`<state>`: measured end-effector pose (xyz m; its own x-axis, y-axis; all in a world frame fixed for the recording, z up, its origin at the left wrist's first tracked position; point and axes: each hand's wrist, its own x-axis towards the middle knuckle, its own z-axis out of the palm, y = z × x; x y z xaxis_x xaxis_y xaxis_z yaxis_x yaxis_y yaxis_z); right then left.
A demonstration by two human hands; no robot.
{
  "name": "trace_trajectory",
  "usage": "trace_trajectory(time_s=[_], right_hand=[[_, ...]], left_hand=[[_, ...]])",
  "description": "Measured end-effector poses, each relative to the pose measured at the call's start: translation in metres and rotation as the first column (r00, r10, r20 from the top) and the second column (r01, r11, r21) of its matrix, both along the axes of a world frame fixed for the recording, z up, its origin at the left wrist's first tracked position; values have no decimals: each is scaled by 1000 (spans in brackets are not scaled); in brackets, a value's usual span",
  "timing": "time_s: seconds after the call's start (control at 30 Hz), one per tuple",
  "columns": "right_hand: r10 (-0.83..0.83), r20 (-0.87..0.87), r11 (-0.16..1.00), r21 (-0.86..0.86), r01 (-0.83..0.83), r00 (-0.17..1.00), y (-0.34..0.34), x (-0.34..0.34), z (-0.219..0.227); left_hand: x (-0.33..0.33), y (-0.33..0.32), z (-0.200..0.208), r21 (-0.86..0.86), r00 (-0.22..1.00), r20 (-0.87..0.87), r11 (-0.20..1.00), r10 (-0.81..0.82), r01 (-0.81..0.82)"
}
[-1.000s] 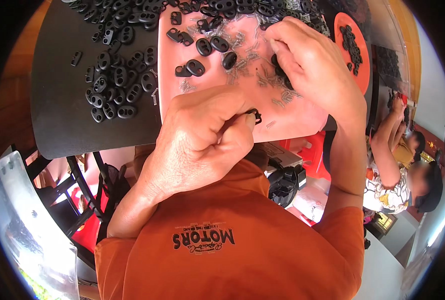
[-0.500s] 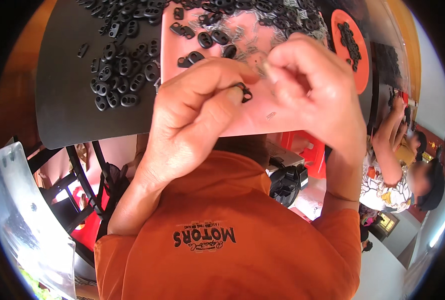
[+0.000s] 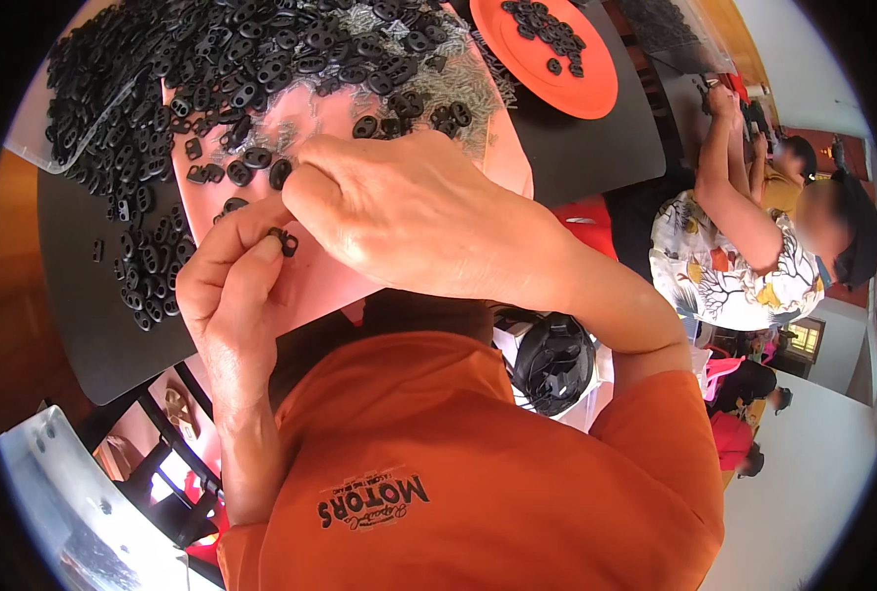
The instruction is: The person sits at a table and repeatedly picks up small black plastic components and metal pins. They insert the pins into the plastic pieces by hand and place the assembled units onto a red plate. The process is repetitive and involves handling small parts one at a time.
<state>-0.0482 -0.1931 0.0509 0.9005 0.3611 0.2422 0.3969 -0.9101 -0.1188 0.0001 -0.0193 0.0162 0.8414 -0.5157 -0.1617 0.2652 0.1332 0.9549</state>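
The dark table [image 3: 74,286] is spreading widest, its curved edge bending through the left of the frame with bare surface lying along it. On it, the pink sheet [image 3: 330,286] is showing an open strip beside its near edge, just below my hands. A heap of black parts [image 3: 291,49] is crowding the top, closing off room there. The orange-red plate [image 3: 594,89] is sitting at upper right, bare table showing below its rim. My right hand [image 3: 409,207] is curling near the centre; its fingertips are hiding, so I cannot tell what they are gripping. My left hand [image 3: 227,271], left of centre, is pinching a small black piece [image 3: 288,243] between thumb and fingers.
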Motion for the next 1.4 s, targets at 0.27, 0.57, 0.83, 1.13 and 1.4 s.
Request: trace_trajectory(time_s=[0.27,0.57,0.83,1.13,1.4], right_hand=[[13,49,999,37,-15,999,-3,3,-6],[108,231,989,74,-129,967,-3,9,-15],[94,390,965,192,-180,916,-7,12,-28],[61,-200,570,811,131,978,-1,2,1],[62,-282,636,750,180,957,-1,6,8]], left_hand=[[-1,0,-2,6,1000,19,1000,4,-4],[-2,-1,-5,-65,998,-5,996,66,-66],[1,-3,1,-193,996,-88,981,22,-39],[-2,0,-11,-178,995,99,983,-24,41],[0,2,-14,-144,983,160,983,-91,114]])
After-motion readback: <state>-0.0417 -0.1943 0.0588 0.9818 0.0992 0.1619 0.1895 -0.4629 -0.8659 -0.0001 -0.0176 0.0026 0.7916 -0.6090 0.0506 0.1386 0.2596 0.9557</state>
